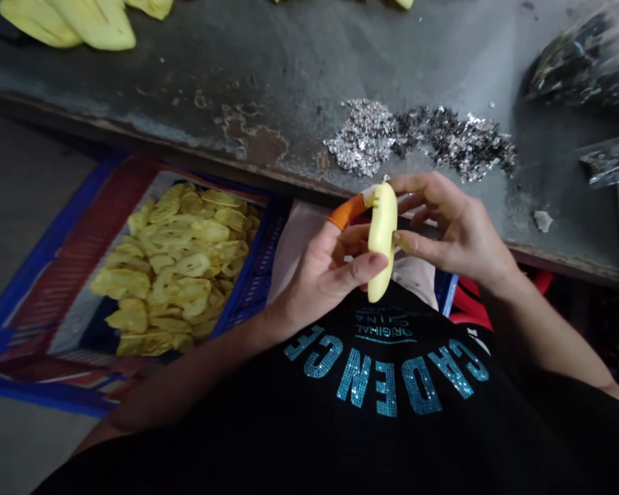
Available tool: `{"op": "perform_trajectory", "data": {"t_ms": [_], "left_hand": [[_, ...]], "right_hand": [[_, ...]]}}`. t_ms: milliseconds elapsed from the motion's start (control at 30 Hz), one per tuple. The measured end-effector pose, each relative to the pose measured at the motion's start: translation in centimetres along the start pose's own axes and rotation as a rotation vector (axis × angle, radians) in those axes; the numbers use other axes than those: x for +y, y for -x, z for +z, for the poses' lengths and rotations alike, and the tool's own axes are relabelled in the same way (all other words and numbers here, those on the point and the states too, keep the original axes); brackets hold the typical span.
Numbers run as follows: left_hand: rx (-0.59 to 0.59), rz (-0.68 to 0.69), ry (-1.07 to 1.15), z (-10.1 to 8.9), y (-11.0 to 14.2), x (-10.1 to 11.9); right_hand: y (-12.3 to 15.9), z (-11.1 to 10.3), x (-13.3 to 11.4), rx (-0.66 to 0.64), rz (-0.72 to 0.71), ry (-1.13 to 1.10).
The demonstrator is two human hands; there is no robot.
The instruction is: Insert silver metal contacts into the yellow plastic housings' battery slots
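A smooth, pale yellow curved piece (382,240), perhaps plastic, with small notches near its upper end, is held nearly upright above my lap. My left hand (330,268) grips it from the left, thumb across its near face, and an orange cover sits on the index finger. At its right edge is the thumb of my right hand (443,223), while the index fingertip reaches its top end; the hand is curled around that side. Just beyond, small shiny metal pieces (364,137) lie heaped on the worn grey table (289,69).
A blue crate (46,240) holding many similar yellow pieces (180,268) stands low on the left. More yellow pieces (93,24) lie at the table's upper left. Clear bags of dark metal bits (588,75) rest at the right. The table's front edge runs just beyond my hands.
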State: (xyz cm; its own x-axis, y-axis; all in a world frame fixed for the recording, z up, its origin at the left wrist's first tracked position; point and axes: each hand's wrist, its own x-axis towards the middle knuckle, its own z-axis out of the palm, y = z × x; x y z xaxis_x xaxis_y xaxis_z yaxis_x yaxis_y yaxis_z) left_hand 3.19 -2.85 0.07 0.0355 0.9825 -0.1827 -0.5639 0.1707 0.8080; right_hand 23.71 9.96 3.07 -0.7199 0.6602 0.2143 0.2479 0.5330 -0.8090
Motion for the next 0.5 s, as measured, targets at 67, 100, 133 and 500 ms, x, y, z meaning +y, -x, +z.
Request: {"op": "perform_trajectory", "data": {"t_ms": [67, 100, 133, 500], "left_hand": [[-0.015, 0.043, -0.089, -0.5, 0.2, 0.0], [-0.019, 0.068, -0.133, -0.8, 0.3, 0.0], [-0.019, 0.088, -0.172, -1.2, 0.3, 0.0], [0.050, 0.092, -0.394, -5.1, -0.3, 0.1]], "right_hand": [[-0.2, 0.9, 0.2, 0.030, -0.002, -0.072], [-0.2, 1.3, 0.4, 0.049, -0.012, -0.110], [-0.2, 1.9, 0.5, 0.069, -0.022, -0.141], [-3.1, 4.7, 2.4, 0.251, -0.136, -0.098]]}}
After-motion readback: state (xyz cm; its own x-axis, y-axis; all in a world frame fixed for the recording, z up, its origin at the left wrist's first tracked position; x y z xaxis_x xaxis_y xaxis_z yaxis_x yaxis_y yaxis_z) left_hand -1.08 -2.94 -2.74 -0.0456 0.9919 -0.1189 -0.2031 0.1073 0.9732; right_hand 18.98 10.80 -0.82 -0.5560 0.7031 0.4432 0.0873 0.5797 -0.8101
